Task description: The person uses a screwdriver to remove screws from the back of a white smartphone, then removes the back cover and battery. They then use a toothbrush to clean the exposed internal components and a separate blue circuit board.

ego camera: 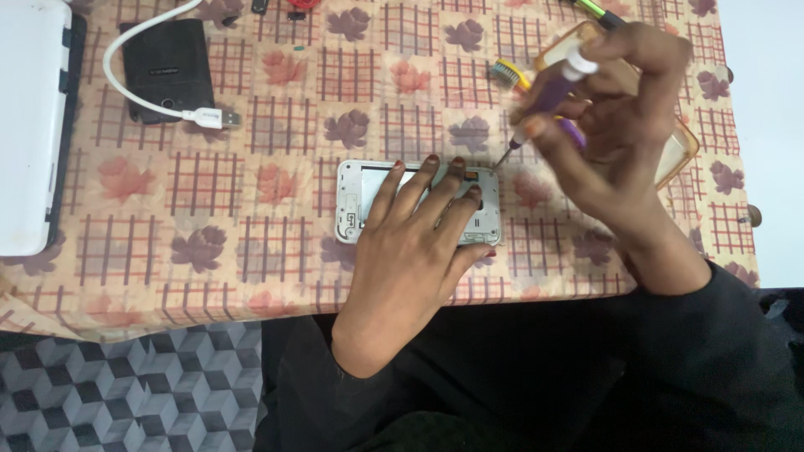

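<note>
Table's got a tablecloth (251, 192) in peach with a red grid and purple and pink leaf prints. Floor (126, 393) underneath is a grey cube-pattern tile, and there's a plain pale wall (770, 125) off to the right.

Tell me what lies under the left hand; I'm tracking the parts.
The left hand presses flat on an opened white phone frame on the patterned tablecloth. The frame's middle is covered by the fingers.
</note>
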